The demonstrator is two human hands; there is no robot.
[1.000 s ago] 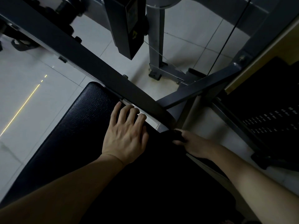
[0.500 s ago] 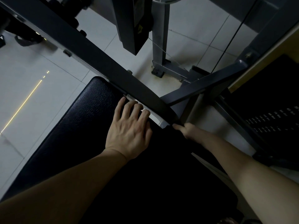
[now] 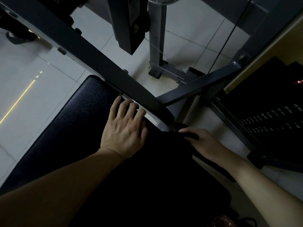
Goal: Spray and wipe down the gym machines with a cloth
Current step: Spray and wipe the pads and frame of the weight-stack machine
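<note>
Left hand (image 3: 124,133) lay flat, fingers apart, at 12 o'clock edge of seat pad (image 3: 78,115). Right hand (image 3: 205,145) at 3 o'clock, grip unclear in gloom. Fingertips risked jamming under frame bar (image 3: 98,63).

This place is a gym, a room for training with weights. A big machine (image 3: 91,63) made of grey painted steel beams fills the view, with bolts along the beams. Its padded seat (image 3: 78,120), covered in black grained vinyl, lies near on the left. On the right stands a weight stack (image 3: 270,122), a column of dark plates with small white numbers printed on them. A thin cable (image 3: 229,33) runs down at the far right, and a steel post (image 3: 156,38) stands on a foot plate in the far middle. The floor (image 3: 32,71) is of large pale glossy tiles, with a yellow line of light (image 3: 18,100) on the left.
</note>
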